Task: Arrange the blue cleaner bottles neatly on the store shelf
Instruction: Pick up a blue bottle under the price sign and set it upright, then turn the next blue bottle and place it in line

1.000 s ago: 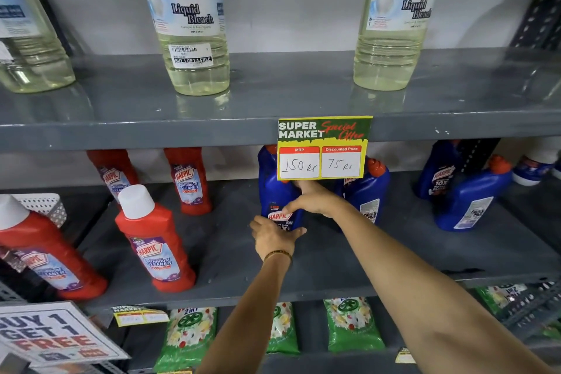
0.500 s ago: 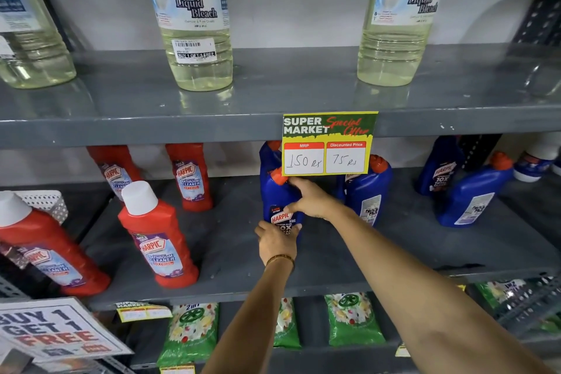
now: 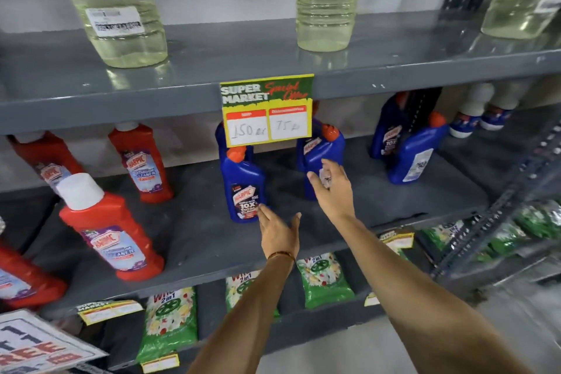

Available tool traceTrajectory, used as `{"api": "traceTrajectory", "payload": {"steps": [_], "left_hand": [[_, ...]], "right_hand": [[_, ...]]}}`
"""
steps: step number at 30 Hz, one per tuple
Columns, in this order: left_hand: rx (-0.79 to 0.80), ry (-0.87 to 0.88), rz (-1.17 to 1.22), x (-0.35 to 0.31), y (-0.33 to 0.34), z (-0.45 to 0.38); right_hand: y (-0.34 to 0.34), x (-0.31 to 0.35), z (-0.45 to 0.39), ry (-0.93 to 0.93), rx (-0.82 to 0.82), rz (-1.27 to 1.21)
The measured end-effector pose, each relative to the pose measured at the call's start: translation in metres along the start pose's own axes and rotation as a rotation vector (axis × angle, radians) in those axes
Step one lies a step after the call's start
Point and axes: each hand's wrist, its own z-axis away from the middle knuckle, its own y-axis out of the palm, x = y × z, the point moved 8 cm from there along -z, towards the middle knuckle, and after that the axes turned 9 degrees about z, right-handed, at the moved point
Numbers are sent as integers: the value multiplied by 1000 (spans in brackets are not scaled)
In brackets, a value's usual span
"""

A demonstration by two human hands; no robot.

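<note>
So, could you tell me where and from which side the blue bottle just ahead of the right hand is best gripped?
Grip the blue bottle around its broad middle body, coming from the front, where the right hand already is. It stands upright, and its orange cap and slanted neck sit close under the price sign, so a top approach looks cramped. The shelf in front is bare.

Grey middle shelf [image 3: 194, 240] with blue cleaner bottles standing upright. Front blue bottle [image 3: 244, 188] just under the yellow price card [image 3: 267, 111], label facing out. Left hand [image 3: 279, 232] open, fingertips [image 3: 263, 210] at that bottle's lower right corner. Right hand [image 3: 331, 188] open, spread in front of the second blue bottle [image 3: 320, 152]; contact unclear. Another blue pair [image 3: 406, 143] farther right. Red cleaner bottles [image 3: 112, 228] at left. Pale bleach bottles [image 3: 121, 18] above, green packets [image 3: 170, 325] below.
</note>
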Motion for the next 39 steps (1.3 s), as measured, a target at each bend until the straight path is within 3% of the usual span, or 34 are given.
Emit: {"api": "traceTrajectory", "payload": {"steps": [8,19,26,31,39], "left_hand": [[98,63,41,-45,58,-27],[3,-43,252,-56,95,-67],[-60,-28,188,-61,87,-72],[-101,38,288,-75,74,-60],[-245,118,135,-99,62,-36]], "right_hand": [[-36,-54,-41,65,59,13],[3,-71,-96,8,581,-119],[4,-69,-103,-56,568,-115],[-9,-50,-108,-110,585,-212],[-6,-27,-94,3,587,-409]]}}
